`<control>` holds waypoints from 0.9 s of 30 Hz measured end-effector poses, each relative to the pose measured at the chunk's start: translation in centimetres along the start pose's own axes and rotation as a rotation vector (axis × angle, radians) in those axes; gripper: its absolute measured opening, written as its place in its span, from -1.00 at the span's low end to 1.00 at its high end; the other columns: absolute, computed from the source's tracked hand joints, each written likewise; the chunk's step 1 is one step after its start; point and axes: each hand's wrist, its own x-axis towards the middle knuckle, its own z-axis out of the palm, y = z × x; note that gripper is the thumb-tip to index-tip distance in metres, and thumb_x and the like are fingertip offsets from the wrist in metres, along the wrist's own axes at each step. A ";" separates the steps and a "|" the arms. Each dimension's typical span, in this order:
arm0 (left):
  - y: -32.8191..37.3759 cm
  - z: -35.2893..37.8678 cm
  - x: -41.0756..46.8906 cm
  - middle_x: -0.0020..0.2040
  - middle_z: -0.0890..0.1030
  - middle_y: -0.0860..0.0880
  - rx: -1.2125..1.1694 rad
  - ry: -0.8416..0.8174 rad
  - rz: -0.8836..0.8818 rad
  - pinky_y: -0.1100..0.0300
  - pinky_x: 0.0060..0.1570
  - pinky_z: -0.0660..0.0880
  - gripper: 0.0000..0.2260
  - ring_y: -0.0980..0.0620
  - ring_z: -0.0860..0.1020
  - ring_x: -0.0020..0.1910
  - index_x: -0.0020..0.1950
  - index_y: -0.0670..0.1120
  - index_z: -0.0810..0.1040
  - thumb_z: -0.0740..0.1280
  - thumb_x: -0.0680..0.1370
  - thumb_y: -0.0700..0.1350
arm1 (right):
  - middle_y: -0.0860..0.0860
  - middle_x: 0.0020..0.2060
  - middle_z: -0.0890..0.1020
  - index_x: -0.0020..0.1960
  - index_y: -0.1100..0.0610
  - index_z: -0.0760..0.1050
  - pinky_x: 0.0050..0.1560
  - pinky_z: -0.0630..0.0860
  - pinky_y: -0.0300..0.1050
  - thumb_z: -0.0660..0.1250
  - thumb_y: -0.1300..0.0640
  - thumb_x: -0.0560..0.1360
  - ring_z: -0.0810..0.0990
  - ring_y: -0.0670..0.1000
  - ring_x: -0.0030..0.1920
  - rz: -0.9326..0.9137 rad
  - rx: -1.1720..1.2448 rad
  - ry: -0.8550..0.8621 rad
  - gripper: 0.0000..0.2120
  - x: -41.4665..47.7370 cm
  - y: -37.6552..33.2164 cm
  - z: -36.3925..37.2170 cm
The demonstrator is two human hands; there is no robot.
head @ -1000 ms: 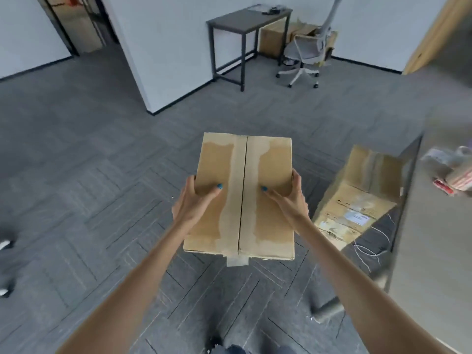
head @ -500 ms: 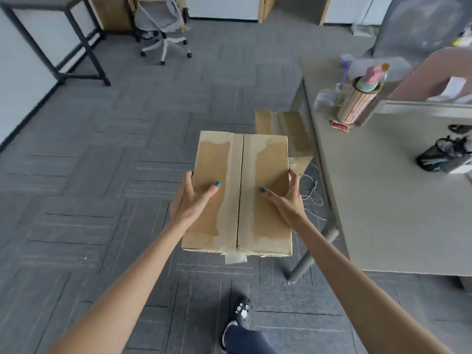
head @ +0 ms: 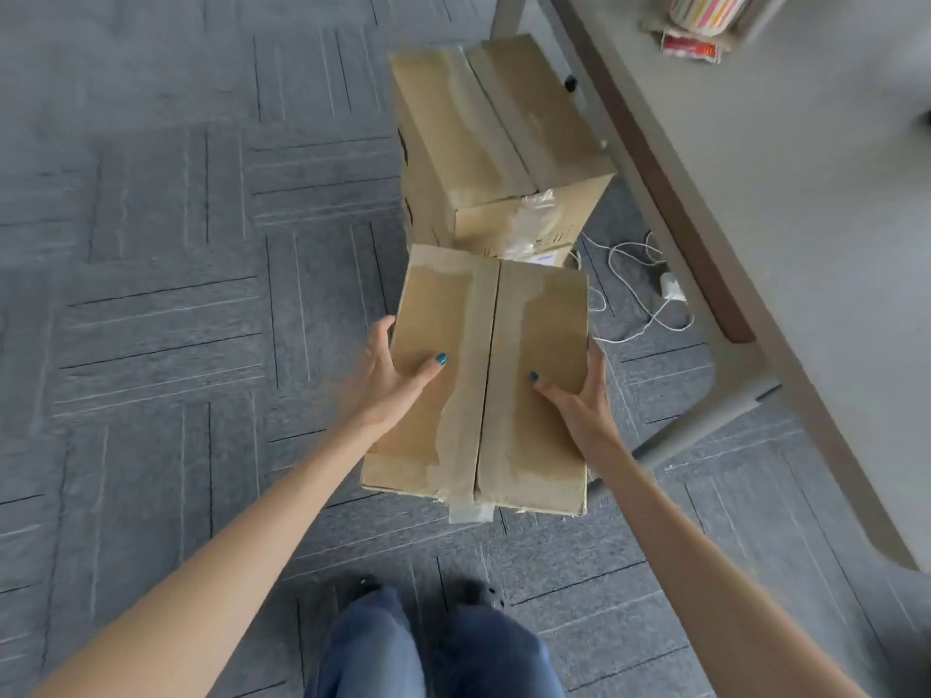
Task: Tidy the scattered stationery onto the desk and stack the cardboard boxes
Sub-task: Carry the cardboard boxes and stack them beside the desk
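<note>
I hold a taped cardboard box (head: 534, 345) in the air in front of me, above the grey carpet. My left hand (head: 385, 382) grips its left side with the thumb on top. My right hand (head: 579, 395) grips its right side the same way. Just beyond it a second, larger cardboard box (head: 483, 133) stands on the floor beside the desk leg, tape along its top and a label on its near face. The held box's far edge overlaps the lower part of that box in view. The beige desk (head: 806, 204) runs along the right.
A striped pen cup (head: 705, 10) and a small red-and-white packet (head: 687, 45) sit at the desk's far end. A white cable with a plug (head: 672, 287) lies on the carpet under the desk. My legs and shoes (head: 433, 642) are below the box.
The view has swung down and towards the desk. I have carried the box up to the larger box on the floor, which is now directly ahead. My grip is unchanged.
</note>
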 end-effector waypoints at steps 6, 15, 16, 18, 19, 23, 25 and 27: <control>-11.4 11.9 8.3 0.22 0.45 0.09 -0.047 -0.086 0.096 0.02 0.08 0.47 -0.30 0.01 0.50 0.11 0.42 0.11 0.09 0.37 0.42 0.25 | -0.10 0.33 0.35 0.51 -0.11 0.06 0.22 0.42 0.03 0.48 0.09 0.42 0.41 -0.02 0.24 0.029 0.008 0.092 -0.18 7.7 15.9 3.8; -22.7 25.5 15.9 0.26 0.50 -0.01 0.245 -0.054 0.176 0.08 -0.20 0.48 -0.33 -0.09 0.56 0.00 0.38 0.09 0.09 0.26 0.42 0.36 | 0.00 0.45 0.28 0.52 -0.06 0.04 0.37 0.33 0.15 0.52 0.00 0.35 0.34 0.03 0.35 -0.001 -0.007 0.155 -0.09 16.5 33.8 6.4; -23.6 26.6 16.5 0.23 0.51 -0.02 0.252 -0.050 0.175 0.07 -0.20 0.47 -0.32 -0.09 0.56 -0.02 0.39 0.09 0.09 0.26 0.42 0.36 | 0.01 0.45 0.28 0.52 -0.07 0.04 0.36 0.33 0.19 0.52 -0.03 0.33 0.34 0.07 0.36 0.002 -0.010 0.149 -0.07 17.4 35.2 6.6; -25.6 28.5 17.5 0.21 0.52 -0.04 0.270 -0.054 0.168 0.03 -0.13 0.49 -0.31 -0.11 0.56 -0.01 0.40 0.10 0.07 0.25 0.43 0.37 | 0.02 0.44 0.29 0.52 -0.09 0.03 0.34 0.35 0.23 0.52 -0.04 0.32 0.36 0.11 0.36 0.020 0.009 0.125 -0.06 19.0 37.8 7.1; -26.6 29.3 17.7 0.21 0.52 -0.04 0.276 -0.059 0.158 0.01 -0.10 0.50 -0.32 -0.12 0.56 0.00 0.40 0.10 0.06 0.25 0.43 0.37 | 0.02 0.43 0.30 0.52 -0.10 0.03 0.34 0.36 0.22 0.53 -0.02 0.32 0.37 0.11 0.35 0.018 0.014 0.127 -0.06 19.6 39.0 7.4; -29.1 31.0 18.8 0.15 0.55 -0.03 0.248 -0.007 0.159 0.02 -0.13 0.50 -0.33 -0.11 0.56 -0.05 0.37 0.10 0.09 0.24 0.42 0.38 | 0.03 0.35 0.39 0.51 -0.09 0.05 0.27 0.43 0.16 0.51 0.06 0.38 0.45 0.08 0.23 -0.033 -0.016 0.114 -0.13 21.6 40.9 8.1; -29.3 31.3 19.2 0.13 0.56 -0.02 0.245 0.016 0.169 0.02 -0.14 0.51 -0.31 -0.09 0.56 -0.08 0.38 0.10 0.10 0.23 0.41 0.41 | 0.03 0.31 0.40 0.51 -0.08 0.04 0.25 0.46 0.12 0.50 0.06 0.39 0.46 0.08 0.21 -0.032 -0.008 0.090 -0.14 21.9 41.1 7.9; -29.5 31.3 19.1 0.16 0.54 -0.02 0.243 0.016 0.163 0.01 -0.12 0.52 -0.29 -0.09 0.56 -0.07 0.40 0.09 0.11 0.22 0.41 0.42 | 0.05 0.38 0.35 0.53 -0.01 0.01 0.31 0.39 0.08 0.48 0.03 0.42 0.40 0.07 0.29 -0.048 -0.052 0.081 -0.14 21.7 41.0 7.6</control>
